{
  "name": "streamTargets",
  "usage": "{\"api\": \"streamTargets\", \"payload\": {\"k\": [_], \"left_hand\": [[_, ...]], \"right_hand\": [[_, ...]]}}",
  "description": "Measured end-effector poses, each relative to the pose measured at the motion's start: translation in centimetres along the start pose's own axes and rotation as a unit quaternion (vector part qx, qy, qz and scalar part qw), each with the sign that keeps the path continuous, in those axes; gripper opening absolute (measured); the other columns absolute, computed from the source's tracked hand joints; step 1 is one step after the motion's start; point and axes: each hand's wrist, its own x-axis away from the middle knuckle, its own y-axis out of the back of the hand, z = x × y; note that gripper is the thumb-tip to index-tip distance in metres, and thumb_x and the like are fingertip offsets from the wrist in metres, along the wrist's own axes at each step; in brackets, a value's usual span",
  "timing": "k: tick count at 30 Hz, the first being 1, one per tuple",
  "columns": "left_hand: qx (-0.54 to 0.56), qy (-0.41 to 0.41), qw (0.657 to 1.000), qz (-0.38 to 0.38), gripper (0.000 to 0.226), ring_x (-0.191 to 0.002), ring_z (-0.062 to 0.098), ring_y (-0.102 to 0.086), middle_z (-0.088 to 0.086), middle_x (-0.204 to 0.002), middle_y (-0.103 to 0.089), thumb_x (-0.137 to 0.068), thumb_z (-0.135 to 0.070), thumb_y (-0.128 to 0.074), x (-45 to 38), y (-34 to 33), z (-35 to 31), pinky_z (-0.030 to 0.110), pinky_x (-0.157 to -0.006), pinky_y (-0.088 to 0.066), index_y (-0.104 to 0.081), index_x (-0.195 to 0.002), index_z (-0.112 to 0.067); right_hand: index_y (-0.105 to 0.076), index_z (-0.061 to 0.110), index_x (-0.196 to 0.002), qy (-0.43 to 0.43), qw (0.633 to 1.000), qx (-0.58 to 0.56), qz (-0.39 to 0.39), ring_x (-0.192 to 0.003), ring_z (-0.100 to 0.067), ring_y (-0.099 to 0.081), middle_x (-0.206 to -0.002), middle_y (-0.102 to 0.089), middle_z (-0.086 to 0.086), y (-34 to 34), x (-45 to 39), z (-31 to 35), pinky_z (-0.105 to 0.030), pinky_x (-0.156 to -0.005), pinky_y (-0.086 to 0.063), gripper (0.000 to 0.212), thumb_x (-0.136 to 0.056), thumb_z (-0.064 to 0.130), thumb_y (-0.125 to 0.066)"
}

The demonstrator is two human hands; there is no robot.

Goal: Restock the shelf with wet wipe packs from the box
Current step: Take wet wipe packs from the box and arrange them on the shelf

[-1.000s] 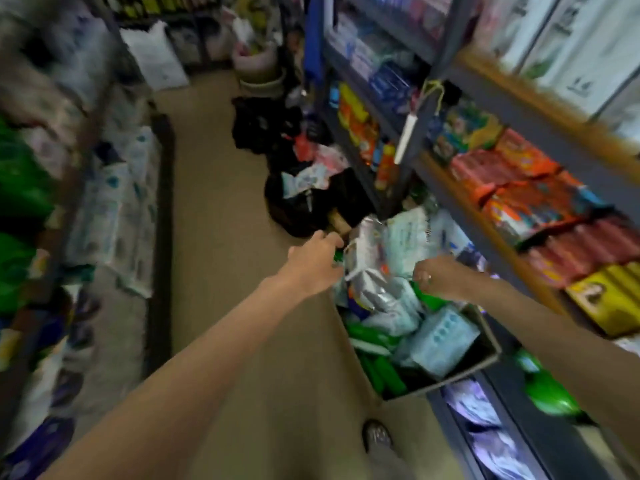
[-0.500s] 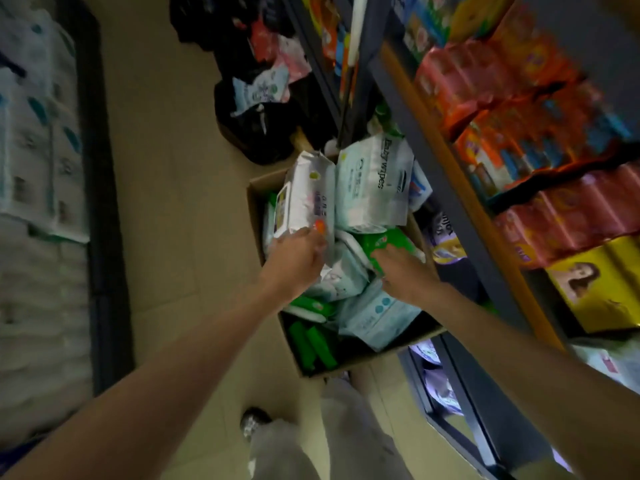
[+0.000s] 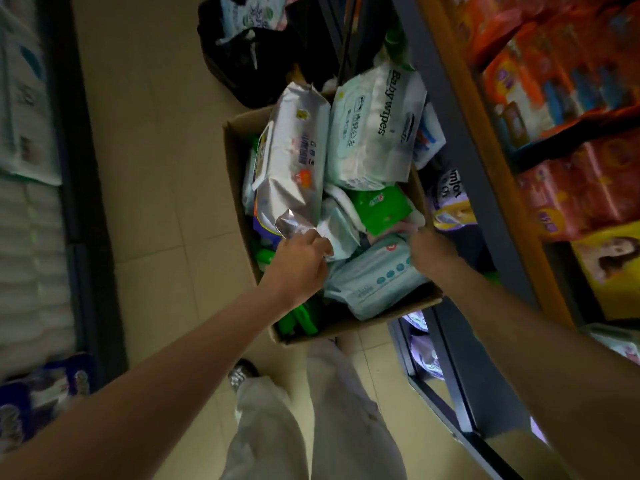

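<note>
An open cardboard box stands on the floor, piled with wet wipe packs. On top lie a long silver-white pack and a pale "Baby wipes" pack, with a green pack and a light blue pack below them. My left hand is curled at the near ends of the silver-white pack and a small pale pack; which of the two it pinches is unclear. My right hand grips the far edge of the light blue pack, fingertips hidden.
The shelf on the right has a wooden edge and holds orange packs and a yellow box. A second shelf unit with white packs lines the left. Black bags lie beyond the box. My legs stand just before it.
The view has tilted down and moved closer over the box. Both hands have dropped from the top packs to the packs at its near end.
</note>
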Motion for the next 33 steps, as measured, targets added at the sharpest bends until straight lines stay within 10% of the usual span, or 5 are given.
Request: {"api": "streamTargets", "payload": {"k": [3,8,13,25,33], "left_hand": [[-0.002,0.008,1.000,0.016,0.046,-0.101,0.038,-0.058,0.018,-0.106,-0.061,-0.072,-0.018,-0.036,0.0,-0.7,-0.1,0.045,-0.080,-0.047,-0.065,-0.104,-0.003],[0.009,0.020,0.999,0.032,0.035,-0.109,0.035,-0.054,0.018,-0.115,-0.057,-0.081,-0.010,-0.044,-0.4,-1.8,-0.3,0.042,-0.089,-0.044,-0.062,-0.111,-0.004],[-0.010,0.059,0.991,0.123,0.036,-0.118,0.031,-0.048,0.011,-0.128,-0.050,-0.085,-0.013,-0.052,-0.3,-4.0,0.5,0.038,-0.095,-0.042,-0.053,-0.121,-0.010],[-0.072,0.065,0.961,0.257,0.057,-0.132,0.031,-0.033,0.008,-0.143,-0.042,-0.088,-0.013,-0.052,-0.2,-7.5,2.8,0.039,-0.100,-0.038,-0.032,-0.140,-0.020],[-0.194,0.032,0.974,0.112,0.032,-0.130,0.028,-0.031,0.002,-0.131,-0.053,-0.094,-0.024,-0.047,-1.9,-11.0,2.0,0.038,-0.099,-0.033,-0.052,-0.125,-0.019]], "right_hand": [[-0.059,0.011,-0.102,0.029,0.996,-0.076,0.029,-0.108,-0.025,-0.053,-0.115,-0.049,-0.002,0.2,0.1,-0.3,-0.010,-0.064,-0.039,0.015,-0.089,0.017,-0.061],[-0.062,0.020,-0.117,0.020,0.988,-0.149,-0.029,-0.118,-0.032,-0.051,-0.137,-0.046,-0.013,-0.4,-0.2,0.9,-0.031,-0.090,-0.044,0.028,-0.095,0.032,-0.050],[-0.070,0.033,-0.095,0.039,0.974,-0.220,-0.031,-0.115,-0.020,-0.053,-0.131,-0.054,0.003,-1.3,-0.4,1.6,-0.008,-0.076,-0.038,0.024,-0.091,0.013,-0.057],[-0.056,0.018,-0.125,-0.037,0.993,-0.064,-0.090,-0.126,-0.032,-0.036,-0.137,-0.038,-0.011,-2.5,-0.7,2.6,-0.040,-0.100,-0.039,0.034,-0.091,0.013,-0.051],[-0.057,0.004,-0.112,0.157,0.983,-0.023,-0.091,-0.125,-0.035,-0.037,-0.126,-0.047,-0.019,-4.2,0.9,4.8,-0.042,-0.097,-0.041,0.026,-0.088,0.013,-0.052]]}}
